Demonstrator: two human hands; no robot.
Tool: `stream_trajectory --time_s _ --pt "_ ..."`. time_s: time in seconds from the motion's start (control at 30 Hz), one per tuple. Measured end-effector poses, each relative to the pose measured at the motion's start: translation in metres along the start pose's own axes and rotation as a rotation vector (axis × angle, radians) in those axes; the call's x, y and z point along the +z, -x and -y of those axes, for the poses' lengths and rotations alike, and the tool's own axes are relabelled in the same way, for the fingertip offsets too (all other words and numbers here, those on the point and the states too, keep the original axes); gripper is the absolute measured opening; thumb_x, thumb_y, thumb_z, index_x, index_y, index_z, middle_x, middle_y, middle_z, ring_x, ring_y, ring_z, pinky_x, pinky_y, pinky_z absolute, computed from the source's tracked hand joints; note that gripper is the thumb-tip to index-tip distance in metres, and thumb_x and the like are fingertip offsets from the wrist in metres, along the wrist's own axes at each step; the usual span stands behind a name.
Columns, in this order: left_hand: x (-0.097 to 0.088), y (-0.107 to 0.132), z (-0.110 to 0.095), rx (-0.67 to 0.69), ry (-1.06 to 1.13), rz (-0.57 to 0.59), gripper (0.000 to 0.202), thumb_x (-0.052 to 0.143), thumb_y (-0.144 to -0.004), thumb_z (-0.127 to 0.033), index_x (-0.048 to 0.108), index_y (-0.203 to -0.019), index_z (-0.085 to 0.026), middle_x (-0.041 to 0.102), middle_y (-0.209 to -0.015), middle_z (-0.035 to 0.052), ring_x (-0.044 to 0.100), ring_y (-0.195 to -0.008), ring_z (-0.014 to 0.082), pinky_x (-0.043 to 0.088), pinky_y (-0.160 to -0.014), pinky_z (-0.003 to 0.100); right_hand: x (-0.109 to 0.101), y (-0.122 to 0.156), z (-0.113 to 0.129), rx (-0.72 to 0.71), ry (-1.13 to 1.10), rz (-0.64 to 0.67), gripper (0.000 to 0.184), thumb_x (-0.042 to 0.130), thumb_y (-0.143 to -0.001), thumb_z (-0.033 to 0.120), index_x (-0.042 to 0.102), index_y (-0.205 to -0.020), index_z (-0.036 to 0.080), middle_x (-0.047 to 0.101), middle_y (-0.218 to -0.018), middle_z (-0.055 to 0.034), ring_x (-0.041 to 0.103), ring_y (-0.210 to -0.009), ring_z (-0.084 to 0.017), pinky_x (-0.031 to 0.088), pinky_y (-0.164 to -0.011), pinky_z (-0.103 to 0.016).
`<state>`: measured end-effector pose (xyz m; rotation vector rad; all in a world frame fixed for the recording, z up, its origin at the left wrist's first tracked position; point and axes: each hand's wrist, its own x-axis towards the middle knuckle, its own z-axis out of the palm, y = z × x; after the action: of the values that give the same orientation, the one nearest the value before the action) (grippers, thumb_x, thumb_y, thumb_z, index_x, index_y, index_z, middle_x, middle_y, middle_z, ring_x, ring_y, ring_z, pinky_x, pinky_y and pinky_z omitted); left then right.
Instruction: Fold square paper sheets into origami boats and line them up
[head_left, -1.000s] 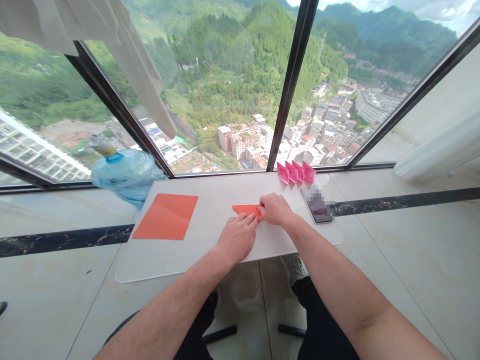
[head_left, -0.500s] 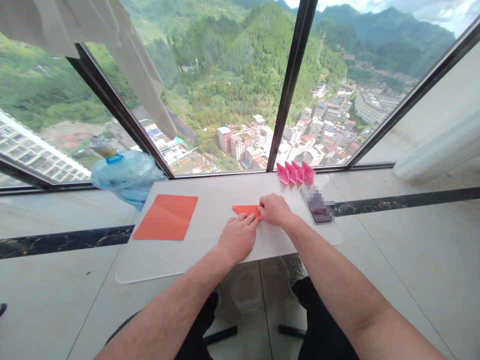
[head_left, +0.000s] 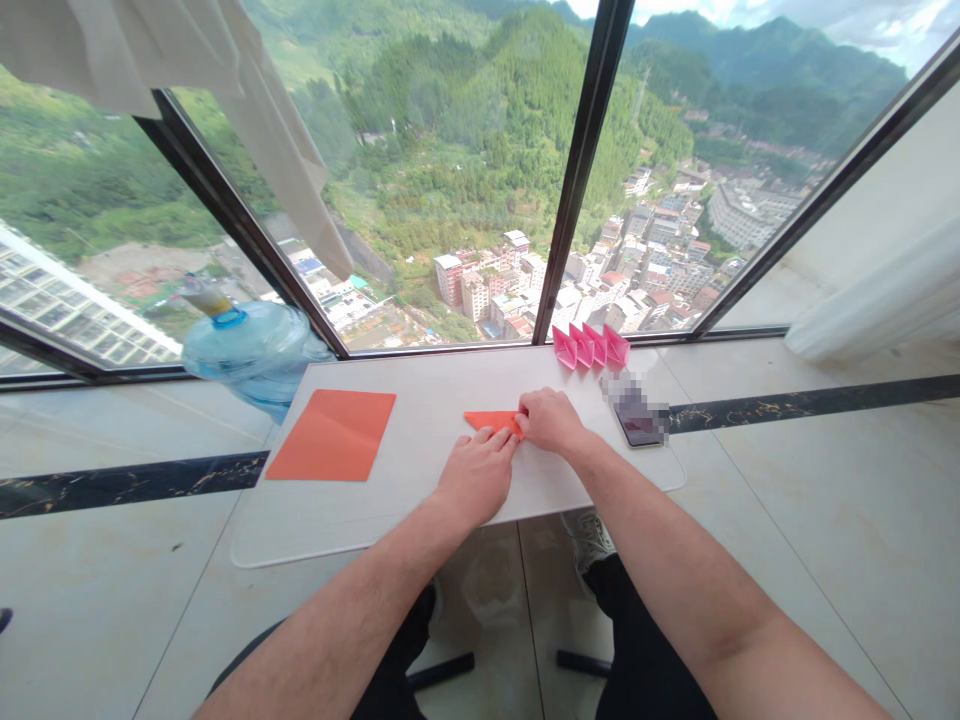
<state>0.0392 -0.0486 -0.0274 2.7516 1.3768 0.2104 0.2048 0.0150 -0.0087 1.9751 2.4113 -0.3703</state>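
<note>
A small folded piece of orange paper (head_left: 487,420) lies on the white table (head_left: 427,500), its pointed end to the left. My left hand (head_left: 480,470) rests on its near edge with the fingers stretched out flat. At the paper's right end, my right hand (head_left: 551,420) is closed, thumb and fingers pinching the corner. My fingers hide that right part of the paper. Left of my hands lies a flat orange sheet of paper (head_left: 334,435).
Several folded pink paper pieces (head_left: 591,347) stand in a row at the table's back edge. A phone (head_left: 639,425), partly blurred, lies on the right. A large blue water jug (head_left: 251,350) stands behind the table's left end, by the window.
</note>
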Motion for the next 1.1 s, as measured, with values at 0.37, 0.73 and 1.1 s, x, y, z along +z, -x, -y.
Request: stream_trajectory --time_s 0.37,0.73,1.1 --pt "0.003 -0.001 0.0 0.003 -0.018 0.017 0.048 0.042 -0.094 -0.017 0.057 -0.14 -0.018 0.061 -0.141 0.0101 0.057 -0.117 0.0293 0.046 -0.088 0.043 0.022 0.011 -0.029 -0.005 -0.113 -0.191 0.039 0.07 -0.082 0.048 0.063 -0.111 0.022 0.062 -0.117 -0.0098 0.05 -0.115 -0.027 0.037 -0.096 -0.04" --pt "0.0 -0.003 0.001 -0.007 0.008 0.05 0.043 0.044 -0.092 -0.016 0.062 -0.131 -0.02 0.061 -0.14 0.011 0.056 -0.121 0.0296 0.046 -0.091 0.045 0.028 0.005 -0.048 0.167 -0.191 -0.33 0.015 0.055 -0.09 0.03 0.063 -0.097 0.02 0.064 -0.104 -0.0078 0.055 -0.104 -0.023 0.037 -0.092 -0.035" --pt "-0.01 -0.005 0.008 -0.06 0.131 0.134 0.044 0.042 -0.09 -0.014 0.058 -0.129 -0.025 0.064 -0.136 0.0055 0.055 -0.119 0.0275 0.044 -0.095 0.044 0.019 0.023 -0.018 -0.059 0.027 -0.174 0.023 0.061 -0.087 0.043 0.061 -0.079 0.021 0.066 -0.091 -0.0063 0.057 -0.096 -0.024 0.036 -0.083 -0.036"
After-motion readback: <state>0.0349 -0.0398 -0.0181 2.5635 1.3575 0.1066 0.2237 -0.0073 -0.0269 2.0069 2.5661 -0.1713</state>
